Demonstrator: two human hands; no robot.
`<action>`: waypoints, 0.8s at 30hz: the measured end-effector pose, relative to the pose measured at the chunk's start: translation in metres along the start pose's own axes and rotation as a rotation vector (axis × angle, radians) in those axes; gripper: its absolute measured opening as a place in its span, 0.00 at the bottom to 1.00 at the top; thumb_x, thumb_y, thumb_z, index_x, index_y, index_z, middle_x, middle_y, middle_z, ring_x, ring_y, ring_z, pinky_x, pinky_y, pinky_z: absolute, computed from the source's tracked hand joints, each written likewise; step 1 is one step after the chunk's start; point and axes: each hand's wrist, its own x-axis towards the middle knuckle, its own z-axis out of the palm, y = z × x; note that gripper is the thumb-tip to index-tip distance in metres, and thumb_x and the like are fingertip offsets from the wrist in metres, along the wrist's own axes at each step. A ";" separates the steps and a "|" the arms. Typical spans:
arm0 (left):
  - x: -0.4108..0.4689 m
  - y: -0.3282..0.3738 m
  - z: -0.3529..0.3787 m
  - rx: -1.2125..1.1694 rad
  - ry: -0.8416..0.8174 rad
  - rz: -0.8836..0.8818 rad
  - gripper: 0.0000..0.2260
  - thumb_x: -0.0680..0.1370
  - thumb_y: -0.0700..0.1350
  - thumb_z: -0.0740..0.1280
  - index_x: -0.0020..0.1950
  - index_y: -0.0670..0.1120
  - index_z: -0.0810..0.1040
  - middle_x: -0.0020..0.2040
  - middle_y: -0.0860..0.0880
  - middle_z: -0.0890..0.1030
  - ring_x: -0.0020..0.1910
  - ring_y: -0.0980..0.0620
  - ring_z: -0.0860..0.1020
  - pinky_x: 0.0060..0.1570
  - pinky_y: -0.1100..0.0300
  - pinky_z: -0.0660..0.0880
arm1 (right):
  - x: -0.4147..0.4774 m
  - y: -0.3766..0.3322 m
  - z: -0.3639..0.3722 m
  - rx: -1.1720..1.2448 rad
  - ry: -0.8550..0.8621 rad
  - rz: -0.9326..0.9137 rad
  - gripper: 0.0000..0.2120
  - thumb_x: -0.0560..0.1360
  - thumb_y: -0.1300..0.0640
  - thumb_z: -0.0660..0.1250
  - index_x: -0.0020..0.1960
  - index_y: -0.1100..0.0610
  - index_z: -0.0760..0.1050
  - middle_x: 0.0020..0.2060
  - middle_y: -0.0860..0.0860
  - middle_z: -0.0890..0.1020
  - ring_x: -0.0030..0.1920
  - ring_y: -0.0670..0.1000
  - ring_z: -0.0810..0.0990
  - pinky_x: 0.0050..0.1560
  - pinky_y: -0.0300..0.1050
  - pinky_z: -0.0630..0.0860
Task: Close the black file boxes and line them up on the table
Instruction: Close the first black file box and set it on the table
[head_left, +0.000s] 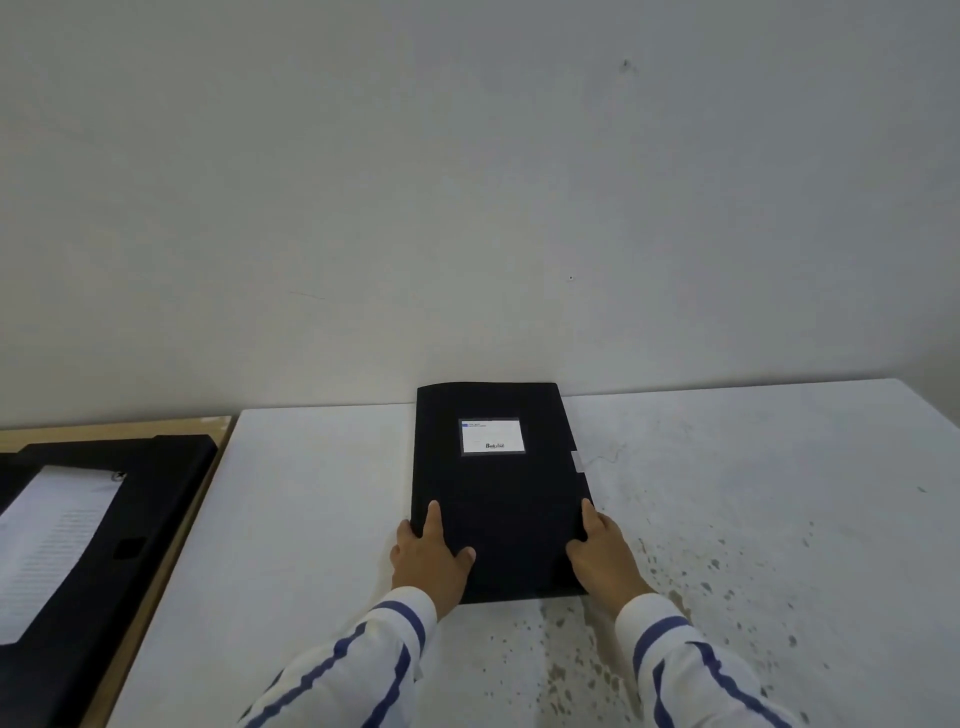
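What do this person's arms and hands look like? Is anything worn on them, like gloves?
No gloves: both the left hand and the right hand are bare, with no rings or watch showing. Each arm is covered by a long white sleeve with blue stripes running along it and a blue band around the cuff at the wrist.

Plenty of open room on the white table (322, 493) left of the closed black box (498, 493), and even more on the right side, just stains there. The wall (467, 208) blocks the far edge right behind the box. Far left, an open box (130, 519) fills the wooden surface (156, 587).
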 end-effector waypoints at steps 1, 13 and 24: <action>-0.001 -0.001 -0.001 -0.010 -0.005 0.010 0.34 0.77 0.55 0.63 0.77 0.53 0.47 0.77 0.42 0.54 0.74 0.37 0.59 0.69 0.46 0.65 | -0.002 -0.001 0.000 -0.015 -0.002 0.002 0.29 0.79 0.58 0.56 0.76 0.52 0.49 0.74 0.55 0.60 0.69 0.59 0.65 0.69 0.54 0.68; -0.049 -0.027 -0.027 -0.014 0.062 0.068 0.29 0.78 0.53 0.61 0.76 0.50 0.54 0.79 0.44 0.50 0.77 0.39 0.51 0.73 0.46 0.58 | -0.073 -0.037 0.033 -0.385 -0.014 -0.371 0.25 0.79 0.54 0.59 0.75 0.54 0.57 0.77 0.55 0.50 0.77 0.58 0.45 0.76 0.55 0.47; -0.105 -0.085 -0.079 -0.139 0.242 -0.006 0.27 0.78 0.54 0.62 0.75 0.50 0.58 0.78 0.46 0.57 0.77 0.43 0.55 0.73 0.47 0.59 | -0.156 -0.096 0.086 -0.347 -0.093 -0.627 0.24 0.79 0.53 0.60 0.73 0.51 0.59 0.77 0.51 0.56 0.76 0.56 0.51 0.75 0.54 0.57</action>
